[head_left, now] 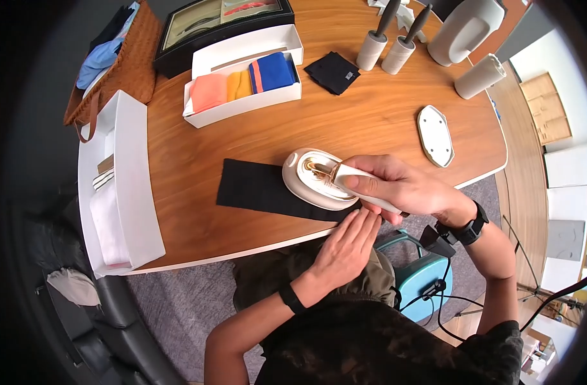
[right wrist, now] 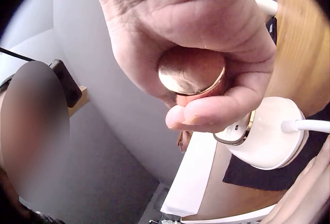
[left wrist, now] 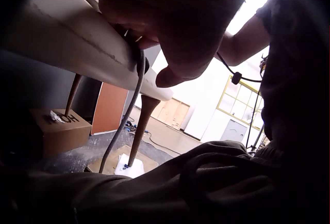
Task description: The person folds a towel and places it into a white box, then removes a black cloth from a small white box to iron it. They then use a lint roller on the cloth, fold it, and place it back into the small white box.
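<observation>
My right hand grips the handle of a white handheld garment iron with gold trim. The iron rests on a strip of folded black cloth near the table's front edge. In the right wrist view, fingers curl round the handle behind its gold end cap, and a white cord leaves the iron's body. My left hand lies with straight fingers at the cloth's right end, just below the right hand. The left wrist view shows that hand dark at the table edge; its fingertips are mostly hidden.
A white box of folded coloured cloths stands behind, another white box at the left. A folded black cloth, lint rollers, a white jug-like container and a white oval tray sit farther back and right.
</observation>
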`<state>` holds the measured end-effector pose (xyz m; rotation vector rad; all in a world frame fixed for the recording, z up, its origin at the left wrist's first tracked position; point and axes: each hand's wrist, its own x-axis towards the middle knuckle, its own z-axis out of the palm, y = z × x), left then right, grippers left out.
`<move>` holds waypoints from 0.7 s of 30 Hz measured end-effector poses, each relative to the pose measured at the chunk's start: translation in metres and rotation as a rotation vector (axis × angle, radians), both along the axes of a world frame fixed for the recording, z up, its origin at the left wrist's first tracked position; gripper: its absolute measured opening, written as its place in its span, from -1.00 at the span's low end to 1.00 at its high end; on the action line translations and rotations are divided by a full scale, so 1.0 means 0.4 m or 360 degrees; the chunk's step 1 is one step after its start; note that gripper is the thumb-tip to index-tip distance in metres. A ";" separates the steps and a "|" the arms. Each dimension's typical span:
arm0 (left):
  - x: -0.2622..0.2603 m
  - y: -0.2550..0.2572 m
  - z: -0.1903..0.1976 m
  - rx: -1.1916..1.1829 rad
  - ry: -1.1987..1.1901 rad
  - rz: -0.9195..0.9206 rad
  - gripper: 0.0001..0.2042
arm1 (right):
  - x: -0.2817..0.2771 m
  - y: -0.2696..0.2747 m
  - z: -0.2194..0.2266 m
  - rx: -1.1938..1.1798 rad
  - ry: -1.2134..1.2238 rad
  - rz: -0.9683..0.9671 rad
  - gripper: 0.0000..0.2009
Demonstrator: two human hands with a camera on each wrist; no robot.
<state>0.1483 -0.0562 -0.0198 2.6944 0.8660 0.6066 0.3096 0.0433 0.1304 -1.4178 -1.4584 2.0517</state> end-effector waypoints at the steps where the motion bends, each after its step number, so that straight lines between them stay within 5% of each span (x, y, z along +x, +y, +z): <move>1: 0.004 -0.005 0.000 -0.0008 0.0012 -0.0004 -0.50 | -0.001 0.000 -0.013 0.0000 0.0001 -0.0011 -0.66; 13: -0.012 -0.007 0.012 -0.0008 -0.0048 -0.0023 -0.42 | -0.078 0.098 -0.026 0.0063 -0.0122 -0.0003 -0.59; 21: -0.041 0.003 -0.002 -0.0036 -0.0284 -0.0042 -0.67 | -0.056 0.099 -0.031 0.0090 -0.0115 -0.0003 -0.57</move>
